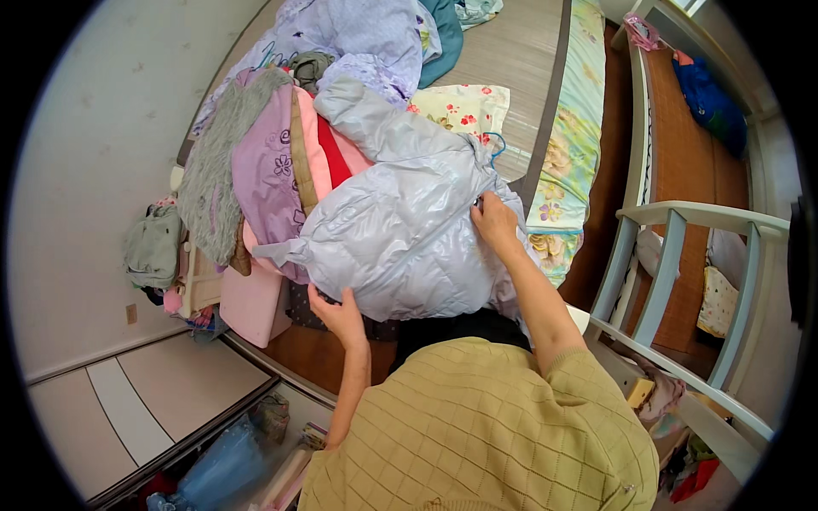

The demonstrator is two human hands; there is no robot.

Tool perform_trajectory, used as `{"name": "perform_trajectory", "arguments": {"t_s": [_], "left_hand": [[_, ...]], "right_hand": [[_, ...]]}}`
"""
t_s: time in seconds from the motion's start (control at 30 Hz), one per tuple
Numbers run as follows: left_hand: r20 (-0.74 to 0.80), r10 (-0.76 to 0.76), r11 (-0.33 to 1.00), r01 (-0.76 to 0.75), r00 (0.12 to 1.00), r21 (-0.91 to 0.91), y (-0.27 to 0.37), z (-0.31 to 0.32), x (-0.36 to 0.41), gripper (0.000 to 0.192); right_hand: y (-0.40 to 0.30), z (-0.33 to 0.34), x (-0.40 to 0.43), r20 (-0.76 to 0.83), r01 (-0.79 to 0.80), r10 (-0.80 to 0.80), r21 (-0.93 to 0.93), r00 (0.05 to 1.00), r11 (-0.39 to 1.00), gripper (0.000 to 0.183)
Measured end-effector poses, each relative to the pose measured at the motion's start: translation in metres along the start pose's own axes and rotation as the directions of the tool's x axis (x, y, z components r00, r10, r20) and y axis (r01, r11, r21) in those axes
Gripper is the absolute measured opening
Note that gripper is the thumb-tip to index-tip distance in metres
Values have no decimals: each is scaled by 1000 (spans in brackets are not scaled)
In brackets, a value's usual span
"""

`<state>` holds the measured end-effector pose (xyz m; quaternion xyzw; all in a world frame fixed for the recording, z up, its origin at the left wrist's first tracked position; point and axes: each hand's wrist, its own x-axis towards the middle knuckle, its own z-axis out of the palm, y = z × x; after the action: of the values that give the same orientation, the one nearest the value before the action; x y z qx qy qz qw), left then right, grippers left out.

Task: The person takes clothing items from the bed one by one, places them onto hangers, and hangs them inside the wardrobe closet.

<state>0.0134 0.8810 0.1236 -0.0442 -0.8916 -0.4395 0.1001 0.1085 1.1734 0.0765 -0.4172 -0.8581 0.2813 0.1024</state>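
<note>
A shiny pale silver-lilac padded jacket [409, 236] lies spread before me on the near end of the bed. At its upper right, my right hand [497, 225] pinches the jacket near the front closure, by a small dark spot. A blue clothes hanger [496, 148] sticks out beside the collar. My left hand [340, 314] is at the jacket's lower left edge, thumb and forefinger apart; whether it grips the fabric is unclear. Beneath and left of the jacket lie a purple embroidered garment [265, 150], a grey shaggy garment [214, 166] and pink, red and tan clothes.
A woven mat [517, 57] covers the bed, with lilac bedding [358, 29] and a floral pillowcase [470, 105]. A pink box [252, 300] stands left. The bunk bed's ladder-like rail [664, 274] is close on my right. An open drawer [300, 409] holds clothes at lower left.
</note>
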Motion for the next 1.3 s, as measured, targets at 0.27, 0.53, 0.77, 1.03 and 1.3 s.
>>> {"name": "perform_trajectory", "arguments": {"t_s": [0.27,0.53,0.77,1.03,1.3], "left_hand": [[760,36,935,246,649,-255,63,113,-36,31],[775,62,988,73,629,-138,83,200,-42,30],[710,13,996,54,704,-72,110,190,-51,23],[660,142,974,15,737,-226,107,138,-45,21],[439,-434,872,490,787,-15,-53,25,-19,18]], "right_hand": [[20,-19,2,-131,195,-191,23,973,980,26],[55,-10,38,352,-262,158,270,923,927,27],[8,-49,-2,219,-32,-87,485,972,874,13],[-13,-79,-20,105,-53,-46,779,993,625,4],[32,-114,-3,18,-132,268,901,963,414,5]]}}
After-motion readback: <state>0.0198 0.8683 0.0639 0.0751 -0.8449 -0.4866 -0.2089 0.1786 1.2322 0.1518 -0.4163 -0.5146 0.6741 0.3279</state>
